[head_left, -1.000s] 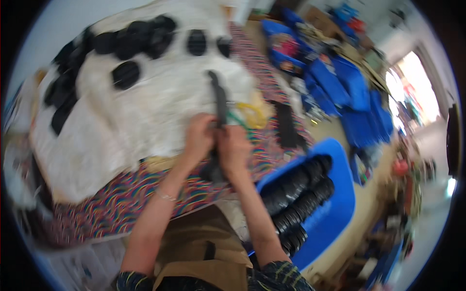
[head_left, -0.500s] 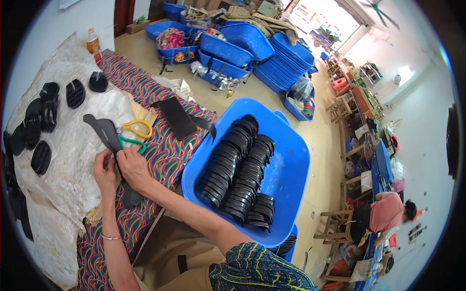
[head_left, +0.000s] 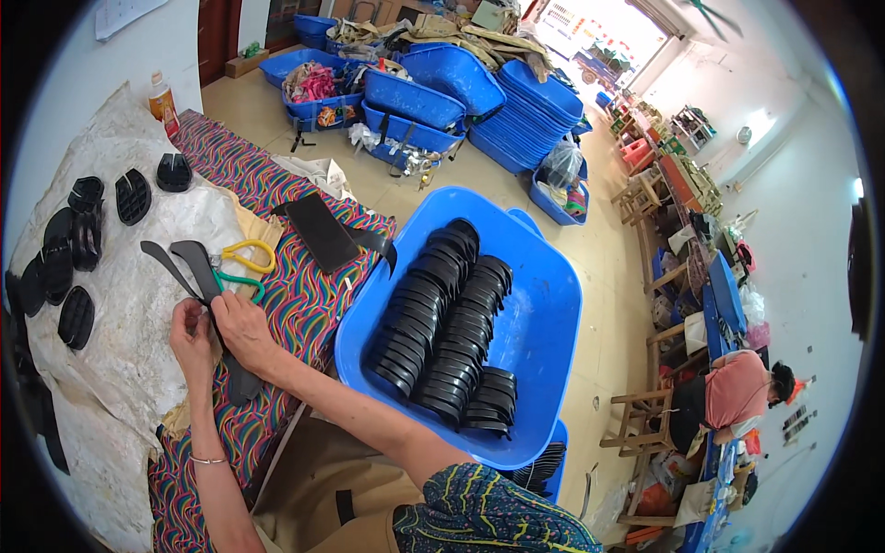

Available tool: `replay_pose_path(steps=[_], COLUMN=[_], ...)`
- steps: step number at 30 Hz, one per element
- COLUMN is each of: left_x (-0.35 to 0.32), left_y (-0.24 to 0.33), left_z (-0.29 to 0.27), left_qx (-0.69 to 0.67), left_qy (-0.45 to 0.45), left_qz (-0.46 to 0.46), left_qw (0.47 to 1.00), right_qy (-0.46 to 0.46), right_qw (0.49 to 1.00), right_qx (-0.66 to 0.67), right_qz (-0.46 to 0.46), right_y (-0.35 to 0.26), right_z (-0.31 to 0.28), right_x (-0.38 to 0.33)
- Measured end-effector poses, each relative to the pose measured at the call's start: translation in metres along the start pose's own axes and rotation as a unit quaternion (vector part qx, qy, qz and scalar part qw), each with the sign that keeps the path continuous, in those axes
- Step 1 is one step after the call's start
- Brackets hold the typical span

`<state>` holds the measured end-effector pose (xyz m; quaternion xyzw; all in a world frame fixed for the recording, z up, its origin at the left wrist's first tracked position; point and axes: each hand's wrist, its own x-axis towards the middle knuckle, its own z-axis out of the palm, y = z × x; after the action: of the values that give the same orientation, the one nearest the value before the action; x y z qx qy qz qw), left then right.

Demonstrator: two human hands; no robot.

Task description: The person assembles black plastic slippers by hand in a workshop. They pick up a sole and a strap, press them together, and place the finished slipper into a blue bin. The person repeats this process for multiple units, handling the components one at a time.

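My right hand [head_left: 243, 330] grips a bundle of flat black straps [head_left: 196, 264], whose upper ends spread apart beyond my fingers. Close beside it my left hand [head_left: 192, 343] pinches at the edge of the same straps, its fingertips bent inward. A wider dark end [head_left: 243, 383] hangs below my right hand over the patterned cloth. Touching the straps near my right fingers are the looped handles of a cutting tool, one yellow [head_left: 249, 255] and one green; its blades are hidden. Several black ridged sole-shaped pieces [head_left: 134, 196] lie on the white sheet [head_left: 120, 387] to the left.
A dark phone-like slab [head_left: 323, 232] and a black strap rest on the colourful cloth [head_left: 230, 152]. At my right stands a blue tub [head_left: 544, 341] with rows of black curved pieces. Stacked blue tubs [head_left: 525, 115] fill the back; a person [head_left: 737, 392] sits at a far-right bench.
The strap ends have spread wider apart above my hands. Both hands stay close together on the straps, my left fingers drawn slightly away. The whole view has shifted a little.
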<state>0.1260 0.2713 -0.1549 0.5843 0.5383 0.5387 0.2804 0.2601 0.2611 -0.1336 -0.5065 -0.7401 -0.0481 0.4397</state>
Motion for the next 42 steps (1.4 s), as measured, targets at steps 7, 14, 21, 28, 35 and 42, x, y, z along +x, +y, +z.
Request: replay_pose_path(steps=[7, 14, 21, 28, 35, 42], left_x=[0.002, 0.005, 0.014, 0.028, 0.038, 0.044], left_y=[0.008, 0.007, -0.004, 0.011, 0.001, -0.006], left_z=[0.0, -0.008, -0.002, -0.009, -0.014, -0.005], left_qx=[-0.04, -0.103, -0.145, -0.116, -0.065, -0.058], left_qy=[0.004, -0.021, 0.002, -0.085, -0.109, -0.091], left_qz=[-0.017, -0.058, -0.052, -0.093, -0.079, -0.089], left_qw=[0.999, 0.993, 0.988, 0.985, 0.989, 0.99], right_qy=[-0.005, 0.019, -0.004, 0.008, 0.003, 0.038], right_qw=[0.999, 0.996, 0.987, 0.984, 0.991, 0.993], right_qx=[0.013, 0.058, 0.127, 0.135, 0.106, 0.113], right_qz=[0.038, 0.065, 0.096, 0.113, 0.08, 0.012], right_y=[0.003, 0.002, 0.012, 0.016, 0.007, 0.003], right_z=[0.008, 0.001, 0.006, 0.004, 0.0, -0.009], right_x=[-0.001, 0.0, -0.001, 0.0, 0.0, 0.0])
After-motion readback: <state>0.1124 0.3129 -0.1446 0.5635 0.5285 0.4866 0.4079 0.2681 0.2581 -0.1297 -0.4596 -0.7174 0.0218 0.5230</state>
